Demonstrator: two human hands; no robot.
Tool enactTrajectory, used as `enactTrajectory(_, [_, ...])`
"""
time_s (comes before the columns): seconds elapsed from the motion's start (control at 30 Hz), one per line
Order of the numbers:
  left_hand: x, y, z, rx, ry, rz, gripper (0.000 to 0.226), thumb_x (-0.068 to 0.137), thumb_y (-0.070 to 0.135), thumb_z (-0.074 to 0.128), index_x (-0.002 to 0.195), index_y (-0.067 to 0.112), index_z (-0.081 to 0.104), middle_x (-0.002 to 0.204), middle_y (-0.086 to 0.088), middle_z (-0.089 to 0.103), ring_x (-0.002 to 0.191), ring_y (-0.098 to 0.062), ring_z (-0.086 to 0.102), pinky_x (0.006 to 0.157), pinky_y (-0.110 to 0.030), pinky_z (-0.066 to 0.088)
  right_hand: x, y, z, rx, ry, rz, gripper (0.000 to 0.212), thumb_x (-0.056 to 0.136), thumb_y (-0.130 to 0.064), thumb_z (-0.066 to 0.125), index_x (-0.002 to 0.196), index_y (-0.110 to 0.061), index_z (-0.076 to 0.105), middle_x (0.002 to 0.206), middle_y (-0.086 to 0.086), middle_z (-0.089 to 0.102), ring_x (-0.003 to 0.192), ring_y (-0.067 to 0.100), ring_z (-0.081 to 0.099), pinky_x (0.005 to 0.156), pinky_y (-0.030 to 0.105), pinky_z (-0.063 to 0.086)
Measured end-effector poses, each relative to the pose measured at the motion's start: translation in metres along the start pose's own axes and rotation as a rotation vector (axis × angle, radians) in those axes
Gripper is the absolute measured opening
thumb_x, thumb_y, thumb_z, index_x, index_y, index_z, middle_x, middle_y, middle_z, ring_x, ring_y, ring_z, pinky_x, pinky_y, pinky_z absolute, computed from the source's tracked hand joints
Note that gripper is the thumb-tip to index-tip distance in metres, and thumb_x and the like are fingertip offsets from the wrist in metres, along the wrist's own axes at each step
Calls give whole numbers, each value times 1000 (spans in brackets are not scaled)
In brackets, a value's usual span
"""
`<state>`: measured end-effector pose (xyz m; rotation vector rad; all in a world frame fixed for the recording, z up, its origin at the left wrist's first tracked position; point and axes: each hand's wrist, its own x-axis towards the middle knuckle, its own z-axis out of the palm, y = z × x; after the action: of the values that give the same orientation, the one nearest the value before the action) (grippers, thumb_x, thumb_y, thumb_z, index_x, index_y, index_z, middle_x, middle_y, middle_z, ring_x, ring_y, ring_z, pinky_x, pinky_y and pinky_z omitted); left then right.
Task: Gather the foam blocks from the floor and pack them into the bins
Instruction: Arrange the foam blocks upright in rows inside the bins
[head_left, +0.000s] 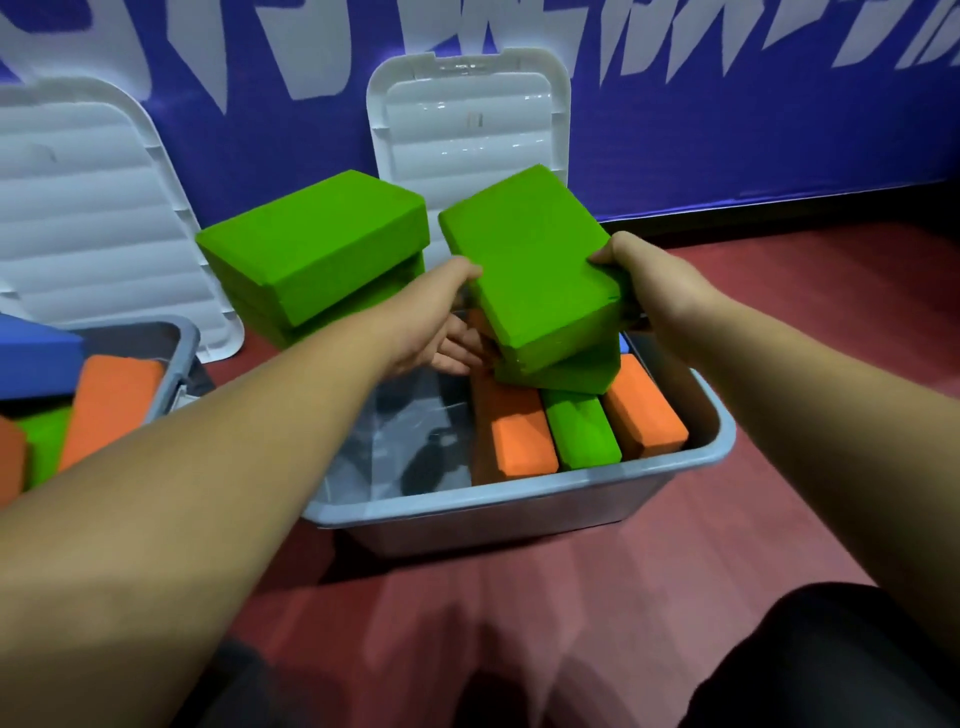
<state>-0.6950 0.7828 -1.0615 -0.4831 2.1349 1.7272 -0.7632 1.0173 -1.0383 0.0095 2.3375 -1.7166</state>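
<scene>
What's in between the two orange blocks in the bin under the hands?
A green block stands between one orange block and the other orange block, packed side by side in the gray bin. The head view shows it.

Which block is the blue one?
The blue block at the far left, lying at the top of the left bin. It is the only blue one. Every other block in sight is green or orange.

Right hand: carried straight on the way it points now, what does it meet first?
The right hand points forward and left, straight into the green block it grips. Past that block lies the other green stack, though depth is unclear.
</scene>
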Motion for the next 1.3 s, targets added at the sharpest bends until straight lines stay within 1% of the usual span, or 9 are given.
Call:
enactTrajectory(0.1, [-9, -3, -10, 51, -20, -62, 89, 97, 82, 17, 137, 9, 49, 99, -30, 75, 96, -42, 76, 86, -42, 58, -1, -5, 15, -21, -62, -34, 38, 73, -55, 68, 92, -24, 75, 80, 0, 65, 75, 20, 60, 74, 38, 52])
enactTrajectory(0.2, [-23, -11, -23, 156, -83, -159, 94, 94, 85, 7, 132, 8, 47, 101, -25, 78, 96, -38, 78, 86, -41, 60, -3, -11, 26, -84, -66, -62, 52, 72, -63, 65, 104, -24, 78, 90, 0, 71, 79, 20, 64, 69, 36, 53])
enactTrajectory(0.33, [-37, -19, -43, 381, -83, -261, 100, 96, 84, 20, 133, -2, 55, 103, -16, 80, 101, -33, 77, 90, -41, 57, -7, -21, 30, -116, 17, -103, 48, 81, -62, 59, 95, -19, 76, 88, 3, 69, 74, 22, 62, 64, 33, 46])
enactTrajectory(0.47, [-42, -29, -54, 588, -42, -331, 104, 84, 86, 54, 158, 17, 35, 130, -17, 66, 104, -38, 73, 94, -51, 60, -11, -27, 48, -264, -39, -91, 61, 81, -67, 55, 104, -13, 73, 100, 11, 71, 84, 28, 69, 72, 40, 56])
enactTrajectory(0.67, [-44, -51, -41, 184, -169, -250, 21, 102, 47, 60, 113, 29, 61, 132, -13, 56, 118, -31, 70, 106, -56, 53, -15, -32, 103, -784, -33, -276, 67, 103, -61, 35, 77, -5, 64, 89, 26, 67, 81, 36, 66, 64, 34, 41])
enactTrajectory(0.83, [-37, -52, -50, 33, -330, -261, 100, 70, 79, 77, 155, 43, 37, 165, -23, 29, 128, -51, 60, 100, -64, 54, -11, -20, 110, -832, -108, -329, 73, 103, -66, 32, 97, -7, 75, 91, 21, 72, 90, 39, 68, 87, 38, 53])
enactTrajectory(0.93, [-30, -50, -38, 40, -257, -214, 135, 58, 82, 83, 163, 49, 6, 166, -26, 25, 123, -58, 60, 89, -63, 59, -10, -10, 113, -895, -249, -367, 59, 104, -59, 43, 93, -10, 74, 81, 11, 71, 82, 29, 68, 78, 34, 50])
enactTrajectory(1.1, [-24, -61, -7, 369, -27, -196, 130, 56, 80, 87, 157, 38, 17, 144, -18, 52, 95, -43, 73, 72, -61, 63, -7, -2, 116, -1051, -364, -435, 26, 100, -26, 54, 108, -20, 78, 103, 5, 76, 78, 16, 60, 69, 27, 39])
enactTrajectory(1.3, [-14, -68, 10, 421, 119, -222, 124, 58, 56, 99, 148, 21, 21, 122, -16, 60, 89, -38, 73, 66, -61, 63, -3, -1, 107, -779, -323, -288, 37, 94, -4, 42, 108, -15, 75, 91, 2, 80, 75, 26, 77, 77, 41, 64])
